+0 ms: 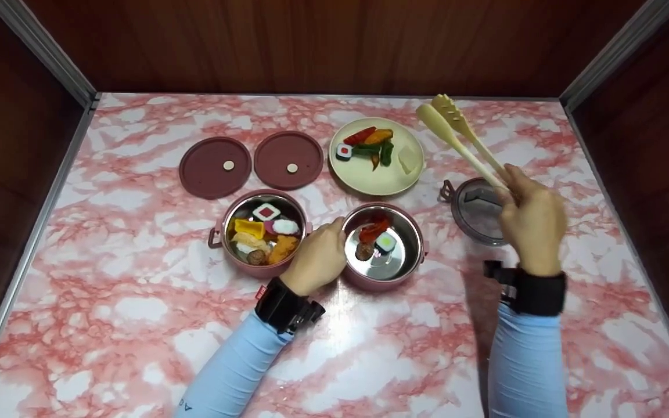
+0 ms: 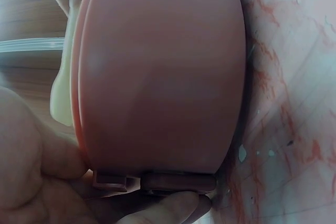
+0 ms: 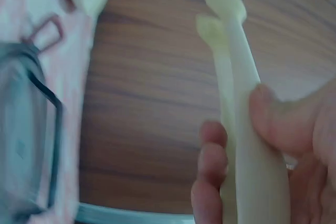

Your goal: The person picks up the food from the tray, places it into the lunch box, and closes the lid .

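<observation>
Snugly between two pots, left hand pinches handle; right hand grips tongs, clear of lid rim.

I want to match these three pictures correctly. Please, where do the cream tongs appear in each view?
Head: the cream tongs are right of centre, in the upper half.
Left wrist: at the upper left, partly hidden behind a pink pot.
Right wrist: right of centre, running from the upper part to the bottom edge.
Shared landmark: the right hand, which holds them.
</observation>
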Action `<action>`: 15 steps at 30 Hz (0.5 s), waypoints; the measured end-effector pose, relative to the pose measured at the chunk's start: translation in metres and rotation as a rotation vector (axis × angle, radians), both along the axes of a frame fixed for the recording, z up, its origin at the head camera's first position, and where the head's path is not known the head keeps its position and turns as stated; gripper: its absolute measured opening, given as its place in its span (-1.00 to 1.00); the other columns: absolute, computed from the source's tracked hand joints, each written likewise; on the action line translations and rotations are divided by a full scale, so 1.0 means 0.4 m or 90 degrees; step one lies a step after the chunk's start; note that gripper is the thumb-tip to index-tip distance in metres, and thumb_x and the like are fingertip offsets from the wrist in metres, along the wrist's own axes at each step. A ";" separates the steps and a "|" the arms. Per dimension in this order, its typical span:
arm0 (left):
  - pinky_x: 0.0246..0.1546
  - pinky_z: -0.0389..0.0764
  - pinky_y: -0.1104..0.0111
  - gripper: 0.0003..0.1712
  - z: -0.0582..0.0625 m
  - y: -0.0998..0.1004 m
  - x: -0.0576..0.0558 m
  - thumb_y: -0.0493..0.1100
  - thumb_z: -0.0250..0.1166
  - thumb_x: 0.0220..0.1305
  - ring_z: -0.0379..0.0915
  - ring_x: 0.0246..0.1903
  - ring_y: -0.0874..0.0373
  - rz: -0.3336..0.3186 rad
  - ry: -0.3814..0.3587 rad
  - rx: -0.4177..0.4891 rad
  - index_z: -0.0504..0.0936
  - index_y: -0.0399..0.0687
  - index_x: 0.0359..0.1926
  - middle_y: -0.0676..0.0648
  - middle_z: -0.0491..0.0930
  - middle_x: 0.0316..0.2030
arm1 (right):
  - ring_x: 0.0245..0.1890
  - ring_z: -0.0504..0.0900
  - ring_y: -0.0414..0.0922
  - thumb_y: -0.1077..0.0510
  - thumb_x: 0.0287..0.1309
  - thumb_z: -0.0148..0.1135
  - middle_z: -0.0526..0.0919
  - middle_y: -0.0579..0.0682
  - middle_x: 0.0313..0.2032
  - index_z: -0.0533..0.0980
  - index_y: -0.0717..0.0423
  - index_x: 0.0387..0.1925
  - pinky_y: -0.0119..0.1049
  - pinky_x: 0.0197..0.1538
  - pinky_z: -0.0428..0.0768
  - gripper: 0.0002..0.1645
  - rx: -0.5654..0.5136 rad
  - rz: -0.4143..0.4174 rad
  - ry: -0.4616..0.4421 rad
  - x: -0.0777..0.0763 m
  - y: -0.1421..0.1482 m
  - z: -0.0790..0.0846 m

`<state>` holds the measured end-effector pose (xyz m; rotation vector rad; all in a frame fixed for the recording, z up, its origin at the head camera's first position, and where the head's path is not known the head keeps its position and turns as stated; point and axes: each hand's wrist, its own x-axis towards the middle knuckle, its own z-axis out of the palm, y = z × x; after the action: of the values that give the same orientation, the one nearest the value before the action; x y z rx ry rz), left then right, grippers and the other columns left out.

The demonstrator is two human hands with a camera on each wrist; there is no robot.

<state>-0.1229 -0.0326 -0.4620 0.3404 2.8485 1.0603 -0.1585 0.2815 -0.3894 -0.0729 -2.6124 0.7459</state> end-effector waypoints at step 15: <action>0.22 0.43 0.04 -0.49 -0.005 -0.001 -0.002 -0.21 -0.06 0.52 0.50 0.11 -0.18 0.003 0.003 -0.005 0.34 -0.39 0.36 -0.35 0.54 0.13 | -0.27 0.61 0.41 0.11 0.31 0.25 0.65 0.36 -0.06 0.52 0.02 0.28 0.29 -0.38 0.51 -0.49 0.057 0.048 -0.137 -0.052 -0.073 -0.098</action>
<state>-0.1235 -0.0328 -0.4638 0.3364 2.8577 1.0501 -0.1794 0.2524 -0.4286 -0.0305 -2.8632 0.6792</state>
